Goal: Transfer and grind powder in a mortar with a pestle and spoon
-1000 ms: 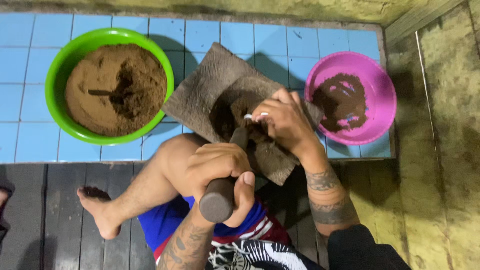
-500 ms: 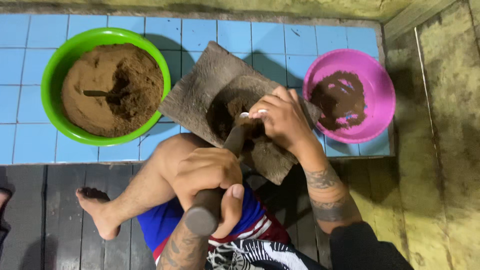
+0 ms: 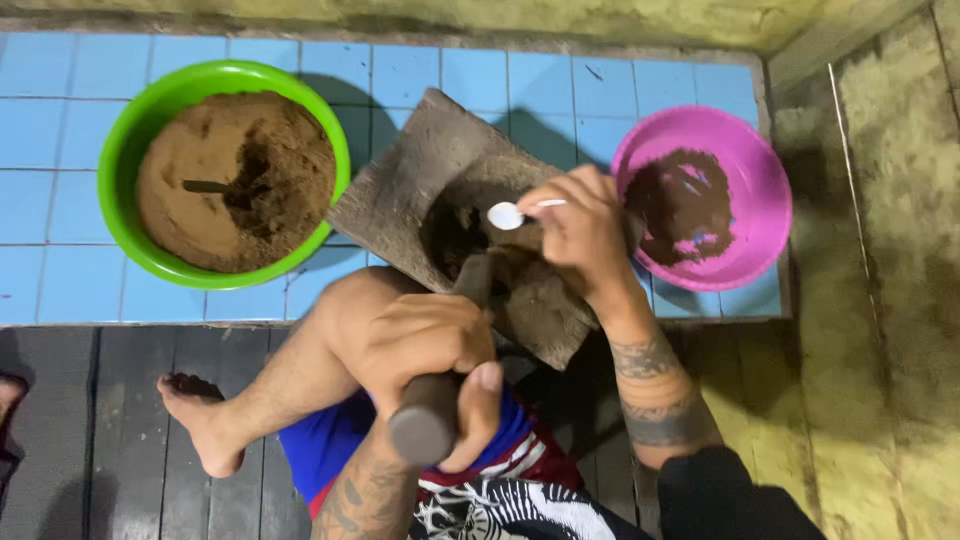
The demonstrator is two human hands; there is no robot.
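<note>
Left hand stays clenched round the pestle; right hand, pinching a white spoon, has lifted its bowl clear above the stone mortar.

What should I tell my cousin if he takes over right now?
Left hand grips the wooden pestle, its tip down in the stone mortar.
Right hand holds a small white spoon over the mortar's hollow.
Green bowl on the left is heaped with light brown powder; pink bowl on the right holds some dark paste.
Dark mash sits in the mortar; much powder remains.
</note>
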